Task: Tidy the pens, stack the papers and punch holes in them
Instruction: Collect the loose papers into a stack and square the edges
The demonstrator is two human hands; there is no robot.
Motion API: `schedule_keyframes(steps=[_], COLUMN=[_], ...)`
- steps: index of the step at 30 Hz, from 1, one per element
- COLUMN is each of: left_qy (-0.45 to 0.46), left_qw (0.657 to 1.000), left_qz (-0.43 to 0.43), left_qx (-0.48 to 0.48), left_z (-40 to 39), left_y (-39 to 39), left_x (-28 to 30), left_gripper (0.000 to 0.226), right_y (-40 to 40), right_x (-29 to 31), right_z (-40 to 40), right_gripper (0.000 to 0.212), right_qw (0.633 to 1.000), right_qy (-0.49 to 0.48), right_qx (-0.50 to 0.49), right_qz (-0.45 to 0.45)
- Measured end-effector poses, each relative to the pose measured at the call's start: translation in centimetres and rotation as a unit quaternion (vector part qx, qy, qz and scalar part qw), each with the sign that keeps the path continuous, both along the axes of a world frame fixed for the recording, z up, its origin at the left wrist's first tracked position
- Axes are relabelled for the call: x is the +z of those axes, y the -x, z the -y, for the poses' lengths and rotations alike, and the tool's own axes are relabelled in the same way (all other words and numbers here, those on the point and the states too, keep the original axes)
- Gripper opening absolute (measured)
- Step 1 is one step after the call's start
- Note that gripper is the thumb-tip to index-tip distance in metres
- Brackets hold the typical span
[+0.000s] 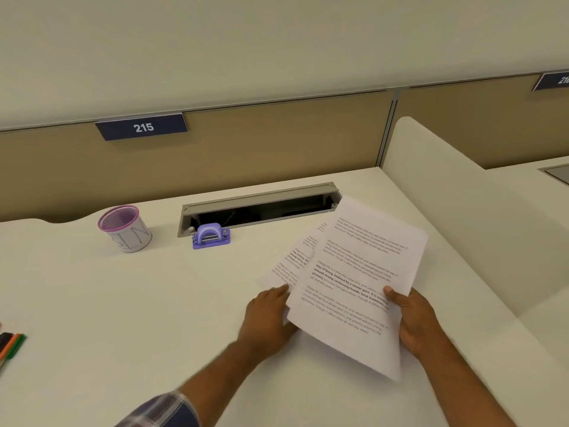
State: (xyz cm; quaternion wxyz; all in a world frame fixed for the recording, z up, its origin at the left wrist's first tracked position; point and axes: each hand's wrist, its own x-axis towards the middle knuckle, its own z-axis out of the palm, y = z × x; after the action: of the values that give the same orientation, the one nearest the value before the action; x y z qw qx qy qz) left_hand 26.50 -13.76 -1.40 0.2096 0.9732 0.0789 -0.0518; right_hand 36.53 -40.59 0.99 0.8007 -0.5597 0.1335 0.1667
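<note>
White papers (348,282), printed with text, are fanned out of line at the right side of the counter (129,303), the top sheet skewed over at least two more that peek out at its left edge. Both hands grip them: the right hand (415,322) is clamped on the near right edge with its thumb pressed on top, and the left hand (271,315) is closed on the left edge, its fingers partly under the sheets. The near part of the stack looks lifted off the surface; whether the far corners rest on it cannot be told.

Stacking looks to be the step in hand, and it is not finished, since the edges do not match. Next the sheets need squaring, probably by standing them on an edge and tapping until the sides agree.

Beyond them, well apart to the left, a purple hole punch (211,236) sits just in front of a cable slot (258,208). Further left stands a mesh pen cup (124,228), which looks empty. Several pens (10,343) lie loose at the counter's far left edge, so tidying them appears undone
</note>
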Motion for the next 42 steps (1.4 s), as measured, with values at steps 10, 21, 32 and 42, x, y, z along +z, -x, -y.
schedule_keyframes(steps=[10, 21, 32, 42], left_qy=[0.104, 0.007, 0.027, 0.228], left_qw=[0.986, 0.956, 0.939, 0.932], left_qz=[0.048, -0.055, -0.158, 0.032], left_qx=[0.117, 0.289, 0.306, 0.281], left_z=[0.1, -0.4, -0.6, -1.9], left_y=[5.8, 3.0, 1.1, 2.3], left_x=[1.0, 1.7, 3.1, 2.4], left_gripper=[0.012, 0.071, 0.063, 0.025], right_y=[2.7, 5.0, 5.3, 5.2], right_x=[-0.6, -0.8, -1.0, -0.9], right_z=[-8.1, -10.7, -10.2, -9.2], right_gripper=[0.037, 0.038, 0.041, 0.04], right_qw=[0.998, 0.972, 0.961, 0.956], right_qy=[-0.048, -0.164, -0.218, -0.223], right_qx=[-0.009, 0.011, 0.022, 0.034], right_qz=[-0.042, -0.169, -0.169, -0.187])
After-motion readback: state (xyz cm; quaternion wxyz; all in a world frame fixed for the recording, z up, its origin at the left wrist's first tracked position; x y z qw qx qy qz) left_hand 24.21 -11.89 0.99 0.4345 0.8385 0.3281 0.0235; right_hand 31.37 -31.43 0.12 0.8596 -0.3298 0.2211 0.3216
